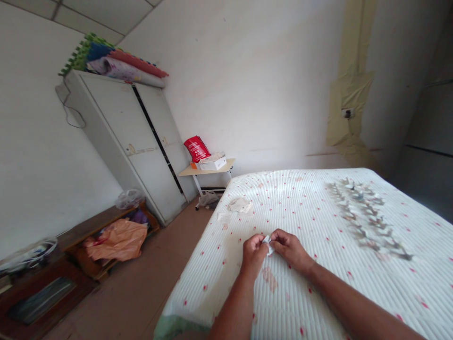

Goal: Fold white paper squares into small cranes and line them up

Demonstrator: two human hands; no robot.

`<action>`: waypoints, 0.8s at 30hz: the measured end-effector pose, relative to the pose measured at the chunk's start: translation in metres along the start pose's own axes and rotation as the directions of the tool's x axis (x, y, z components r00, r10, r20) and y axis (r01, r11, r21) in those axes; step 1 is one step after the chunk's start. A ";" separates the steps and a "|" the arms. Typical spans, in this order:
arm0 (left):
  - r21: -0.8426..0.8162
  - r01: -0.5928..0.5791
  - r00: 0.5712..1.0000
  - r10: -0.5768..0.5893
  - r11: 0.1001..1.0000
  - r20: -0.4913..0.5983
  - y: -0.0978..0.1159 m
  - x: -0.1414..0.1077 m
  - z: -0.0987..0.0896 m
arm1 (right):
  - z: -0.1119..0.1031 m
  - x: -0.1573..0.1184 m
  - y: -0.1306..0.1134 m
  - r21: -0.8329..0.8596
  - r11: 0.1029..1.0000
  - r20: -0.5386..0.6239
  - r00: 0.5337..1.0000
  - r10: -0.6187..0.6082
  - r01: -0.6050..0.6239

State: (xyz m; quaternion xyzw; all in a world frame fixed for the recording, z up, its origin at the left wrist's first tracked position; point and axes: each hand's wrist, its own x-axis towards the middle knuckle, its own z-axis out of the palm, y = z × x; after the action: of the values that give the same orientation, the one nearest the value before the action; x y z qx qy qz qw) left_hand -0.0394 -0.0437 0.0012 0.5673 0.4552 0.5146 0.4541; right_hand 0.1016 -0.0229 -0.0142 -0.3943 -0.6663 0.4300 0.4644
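Observation:
Between my two hands is a small piece of folded white paper point(268, 245), held above the white quilted bed cover point(300, 208). My left hand point(254, 252) pinches its left side with thumb and fingers. On the right side, the closed fingers of my right hand point(288, 248) grip the same paper. Its exact folded shape is too small to tell. Thin paper sheets point(240, 205) lie on the bed beyond my left hand. To the right, several small folded paper figures point(371, 217) stand in rows on the cover, slightly blurred.
A small table point(226, 165) with a red bag point(197, 148) and a white box point(214, 163) stands past the bed's far left corner. At left are a tall cabinet point(123, 132) and a low wooden unit with an orange plastic bag point(118, 240).

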 end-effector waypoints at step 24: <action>-0.148 0.028 0.999 -0.025 0.989 0.024 -0.012 0.006 -0.006 | 0.003 0.000 -0.007 0.106 0.994 0.007 1.000 0.017 -0.018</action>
State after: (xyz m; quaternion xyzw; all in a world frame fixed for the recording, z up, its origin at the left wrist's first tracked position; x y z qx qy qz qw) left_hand -0.0453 -0.0353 -0.0097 0.5312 0.4182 0.5347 0.5070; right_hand 0.0982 -0.0253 -0.0081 -0.3736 -0.6403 0.4701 0.4790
